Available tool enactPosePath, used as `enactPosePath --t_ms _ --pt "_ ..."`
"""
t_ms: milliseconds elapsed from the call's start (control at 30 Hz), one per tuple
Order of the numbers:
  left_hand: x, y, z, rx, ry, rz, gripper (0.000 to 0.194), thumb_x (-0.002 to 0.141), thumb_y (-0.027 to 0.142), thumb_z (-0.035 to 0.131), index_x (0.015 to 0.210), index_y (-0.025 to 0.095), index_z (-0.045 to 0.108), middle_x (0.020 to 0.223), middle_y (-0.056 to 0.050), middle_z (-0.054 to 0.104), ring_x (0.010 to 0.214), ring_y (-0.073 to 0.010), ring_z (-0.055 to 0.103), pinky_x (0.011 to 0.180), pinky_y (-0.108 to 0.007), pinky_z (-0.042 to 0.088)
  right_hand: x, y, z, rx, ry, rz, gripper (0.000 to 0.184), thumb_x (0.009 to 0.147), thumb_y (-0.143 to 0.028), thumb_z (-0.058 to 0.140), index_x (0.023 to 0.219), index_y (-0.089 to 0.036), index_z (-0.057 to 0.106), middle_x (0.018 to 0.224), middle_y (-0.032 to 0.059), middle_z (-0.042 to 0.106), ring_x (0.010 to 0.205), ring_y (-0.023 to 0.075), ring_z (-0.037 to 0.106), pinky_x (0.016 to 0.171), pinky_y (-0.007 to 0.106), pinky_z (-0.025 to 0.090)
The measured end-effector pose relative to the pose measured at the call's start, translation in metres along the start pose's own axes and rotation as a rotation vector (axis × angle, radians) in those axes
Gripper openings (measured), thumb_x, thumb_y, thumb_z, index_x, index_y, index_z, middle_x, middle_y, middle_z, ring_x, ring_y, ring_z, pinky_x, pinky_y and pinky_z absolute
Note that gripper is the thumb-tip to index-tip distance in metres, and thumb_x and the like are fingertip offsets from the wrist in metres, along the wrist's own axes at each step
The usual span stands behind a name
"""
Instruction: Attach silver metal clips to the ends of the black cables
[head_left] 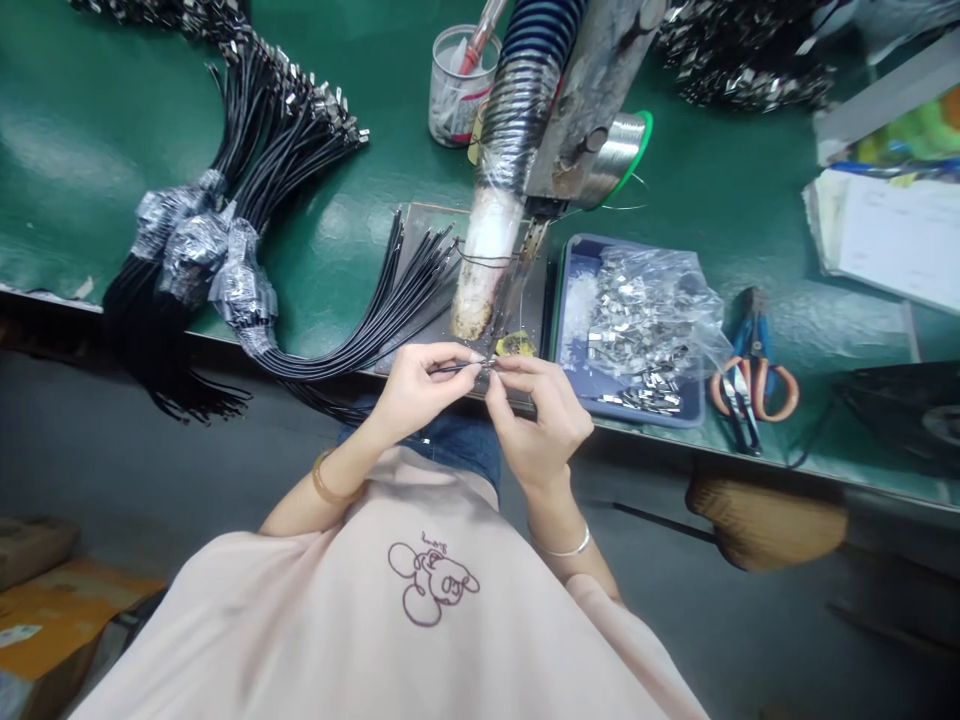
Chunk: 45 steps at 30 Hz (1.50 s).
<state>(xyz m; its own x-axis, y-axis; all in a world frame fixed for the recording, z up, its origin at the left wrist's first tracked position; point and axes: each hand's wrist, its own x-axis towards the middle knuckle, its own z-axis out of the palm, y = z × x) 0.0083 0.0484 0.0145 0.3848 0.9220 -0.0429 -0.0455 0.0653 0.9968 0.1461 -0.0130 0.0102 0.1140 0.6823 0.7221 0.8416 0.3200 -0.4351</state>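
Observation:
My left hand [431,385] pinches a thin black cable [448,368] near its end, at the front edge of the green table. Close against it, my right hand [538,405] has thumb and forefinger together on a small metal connector [489,364] at the cable's tip; the fingers partly hide it. A bundle of black cables [352,335] fans out to the left of my hands, its tips resting on a dark board [431,225]. Right of my hands is a blue tray [694,412] with a plastic bag of small metal connectors [645,310].
Above my hands hangs a ribbed hose [525,80] with a white-wrapped end, beside a metal arm and a solder spool [619,160]. Pliers [754,345] and tweezers [742,410] lie right of the tray. Bagged cable bundles [240,270] lie left; a clear cup [454,90] stands behind.

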Motion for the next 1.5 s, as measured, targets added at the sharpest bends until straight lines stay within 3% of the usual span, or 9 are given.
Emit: enactPosePath --t_ms 267,400,733,1200,1500 --pt "0.002 -0.001 -0.004 -0.072 -0.082 -0.061 0.024 0.072 0.035 0.079 0.073 0.012 0.072 0.064 -0.001 0.065 0.058 -0.0091 0.055 0.058 -0.021 0.048 -0.004 0.002 -0.001 0.038 -0.001 -0.034 0.016 0.087 -0.009 0.068 0.088 -0.023 0.062 0.089 0.0030 0.078 0.082 0.0150 0.076 0.074 0.025 0.061" --pt "0.001 0.002 -0.004 -0.108 -0.106 -0.090 0.030 0.069 0.039 0.083 0.070 0.013 0.069 0.062 0.000 0.063 0.056 -0.0074 0.052 0.056 -0.020 0.046 -0.003 0.000 -0.003 0.092 -0.022 0.046 0.016 0.087 -0.007 0.068 0.085 -0.022 0.063 0.086 0.0016 0.077 0.081 0.0149 0.076 0.073 0.026 0.061" --pt "-0.005 -0.001 0.002 0.030 0.012 -0.032 0.023 0.074 0.033 0.075 0.077 0.011 0.072 0.061 0.001 0.060 0.055 -0.0071 0.047 0.052 -0.018 0.042 0.000 0.001 -0.004 0.058 -0.056 0.032 0.013 0.089 -0.010 0.067 0.084 -0.022 0.067 0.088 0.0020 0.078 0.081 0.0156 0.075 0.075 0.028 0.061" --pt "-0.002 0.006 0.001 0.141 0.060 0.087 0.015 0.076 0.026 0.072 0.078 0.013 0.078 0.075 -0.006 0.075 0.062 -0.0116 0.062 0.056 -0.019 0.050 0.009 0.000 -0.007 0.077 -0.074 0.059 0.013 0.088 -0.011 0.069 0.086 -0.023 0.071 0.089 0.0014 0.078 0.084 0.0160 0.075 0.078 0.028 0.061" --pt "-0.003 0.003 -0.003 0.176 0.051 0.061 0.016 0.077 0.026 0.071 0.080 0.012 0.078 0.077 -0.006 0.076 0.062 -0.0117 0.064 0.057 -0.019 0.051 0.007 0.004 -0.005 0.056 -0.105 0.015 0.012 0.088 -0.010 0.068 0.086 -0.022 0.069 0.092 0.0025 0.078 0.083 0.0151 0.076 0.077 0.026 0.061"
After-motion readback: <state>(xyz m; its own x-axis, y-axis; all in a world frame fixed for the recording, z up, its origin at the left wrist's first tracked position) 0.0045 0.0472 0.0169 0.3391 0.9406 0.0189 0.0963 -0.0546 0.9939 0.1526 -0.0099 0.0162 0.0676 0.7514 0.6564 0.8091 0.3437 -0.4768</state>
